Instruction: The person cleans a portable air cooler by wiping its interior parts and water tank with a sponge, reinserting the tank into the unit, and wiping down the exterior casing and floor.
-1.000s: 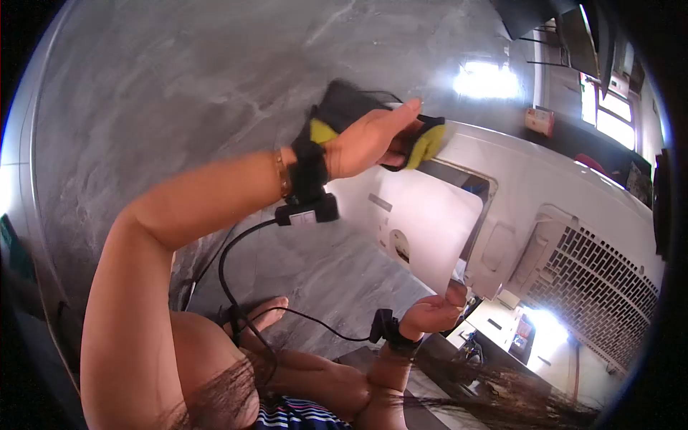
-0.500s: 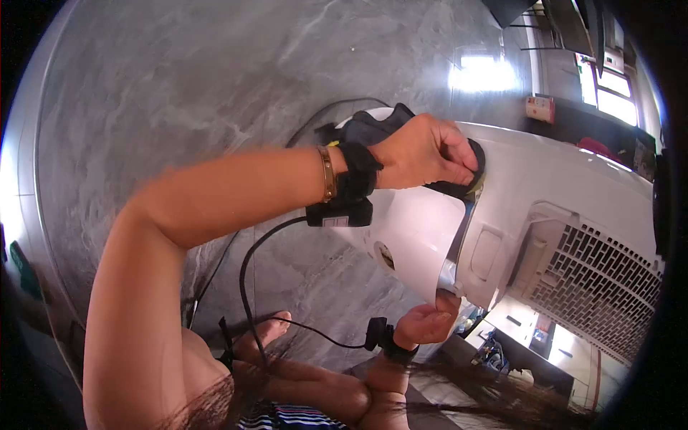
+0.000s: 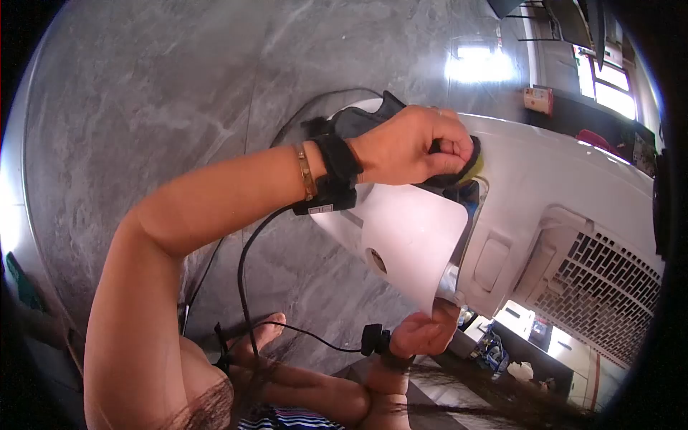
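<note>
A large white appliance [image 3: 545,172] with a slotted grille [image 3: 609,279] lies in front of me. A curved white cover [image 3: 408,229] stands open from its body, with a gap between them. My left hand [image 3: 423,147] is closed on a dark cloth with a yellow-green edge [image 3: 473,168], pressed to the body above the gap. Beneath it, my right hand [image 3: 428,331] has its fingers curled at the lower corner of the cover, and its fingertips are partly hidden. Both wrists wear black straps, with a small box on the left one.
A grey marbled tile floor [image 3: 158,93] surrounds the appliance. Black cables [image 3: 247,287] run from the wrists past my bare foot [image 3: 271,330]. Open storage with several items [image 3: 494,351] stands at lower right. A red-and-white package [image 3: 539,100] is at upper right.
My left hand has shifted slightly up and left with the cloth, uncovering more of the gap's upper end. My right hand stays at the cover's lower corner.
</note>
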Motion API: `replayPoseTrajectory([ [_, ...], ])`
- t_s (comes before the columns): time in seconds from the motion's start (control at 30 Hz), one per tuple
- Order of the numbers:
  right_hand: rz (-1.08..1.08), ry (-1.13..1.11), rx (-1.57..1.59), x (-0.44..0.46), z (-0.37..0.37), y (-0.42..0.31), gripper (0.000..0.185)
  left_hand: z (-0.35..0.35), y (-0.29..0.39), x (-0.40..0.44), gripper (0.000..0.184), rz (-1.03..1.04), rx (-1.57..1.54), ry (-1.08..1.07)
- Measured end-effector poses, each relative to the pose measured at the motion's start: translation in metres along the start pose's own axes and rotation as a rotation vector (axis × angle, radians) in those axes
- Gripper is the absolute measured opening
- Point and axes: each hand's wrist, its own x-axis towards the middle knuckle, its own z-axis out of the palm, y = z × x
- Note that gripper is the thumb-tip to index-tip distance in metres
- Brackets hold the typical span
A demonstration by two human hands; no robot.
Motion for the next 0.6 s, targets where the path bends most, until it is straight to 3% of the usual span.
replayPoseTrajectory([
  [0.07, -0.064, -0.009, -0.006, 0.005, 0.002, 0.000, 0.047, -0.002, 0.003, 0.003, 0.011, 0.187, 0.193, -0.011],
  [0.17, -0.104, -0.089, 0.010, 0.003, -0.003, 0.001, 0.044, -0.004, 0.002, 0.007, 0.011, 0.249, 0.217, -0.028],
  [0.23, -0.076, -0.161, 0.033, 0.000, -0.006, 0.001, 0.043, -0.006, 0.000, 0.009, 0.011, 0.255, 0.210, -0.043],
  [0.3, -0.027, -0.061, -0.072, 0.000, -0.004, -0.001, 0.049, -0.008, -0.002, 0.009, 0.011, 0.267, 0.210, -0.063],
  [0.53, -0.040, -0.071, 0.014, 0.006, 0.001, -0.009, 0.050, -0.018, -0.017, -0.002, 0.012, 0.175, 0.185, -0.104],
  [0.6, -0.110, -0.102, -0.131, 0.006, -0.003, -0.007, 0.050, -0.021, -0.022, -0.006, 0.012, 0.170, 0.195, -0.100],
])
